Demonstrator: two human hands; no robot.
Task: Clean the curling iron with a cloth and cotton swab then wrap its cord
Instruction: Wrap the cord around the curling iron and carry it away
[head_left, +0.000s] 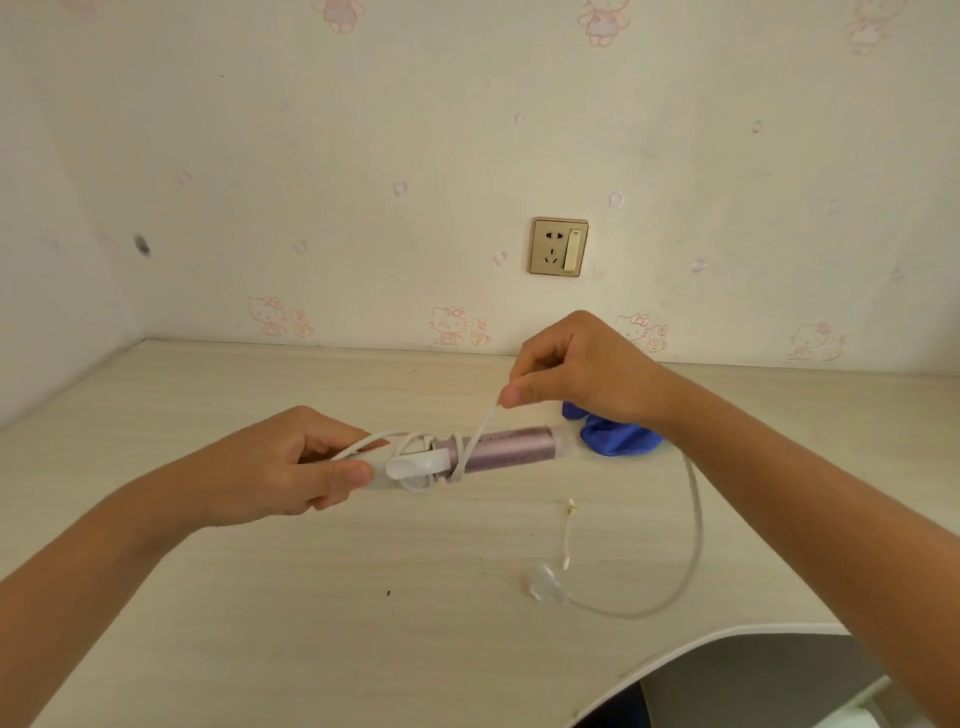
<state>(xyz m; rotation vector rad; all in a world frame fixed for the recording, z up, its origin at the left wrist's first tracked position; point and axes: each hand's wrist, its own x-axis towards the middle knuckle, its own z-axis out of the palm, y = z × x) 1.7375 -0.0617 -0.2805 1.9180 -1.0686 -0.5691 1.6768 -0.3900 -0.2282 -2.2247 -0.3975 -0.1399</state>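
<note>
Left hand (270, 465) grips the curling iron (498, 449); right hand (576, 371) fingers (511, 397) pinch its cord (693, 545) above the tabletop (260, 597).

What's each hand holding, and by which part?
The left hand grips the curling iron by its white handle end. The right hand pinches the cord just above its wraps on the iron.

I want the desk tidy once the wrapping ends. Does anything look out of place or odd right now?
Minor things only: a cotton swab lies loose on the desk near the plug, and the blue cloth sits crumpled behind the right hand. Nothing looks damaged.
</note>
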